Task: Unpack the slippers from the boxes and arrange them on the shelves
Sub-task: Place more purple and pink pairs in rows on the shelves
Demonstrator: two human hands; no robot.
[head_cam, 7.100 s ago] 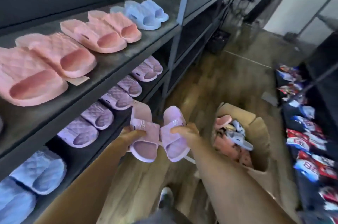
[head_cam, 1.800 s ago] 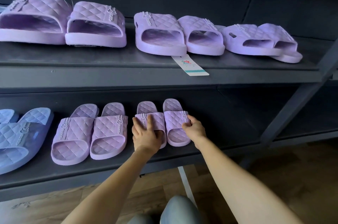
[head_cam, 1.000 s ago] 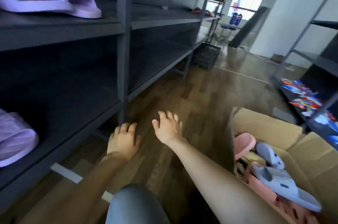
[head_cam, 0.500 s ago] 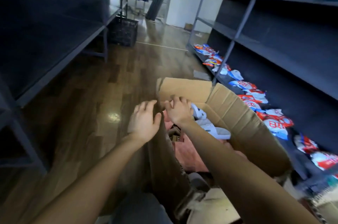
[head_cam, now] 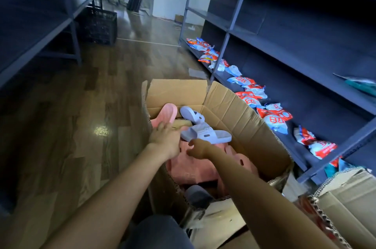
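Now, left grip [head_cam: 165, 139] flat-fingered at pink slipper [head_cam: 167, 114]; right grip [head_cam: 198, 148] unclear, beside blue slipper [head_cam: 205, 134].

One head-worn view looks forward and down, close above the cardboard box [head_cam: 230, 104], along the floor [head_cam: 81, 106] between shelves [head_cam: 284, 51] left and right.

The right hand [head_cam: 198, 148] is hiding its fingers in the box [head_cam: 230, 106]; arms [head_cam: 244, 187] are covering the pink slippers [head_cam: 183, 169]; another box [head_cam: 350, 204] is running off-frame.
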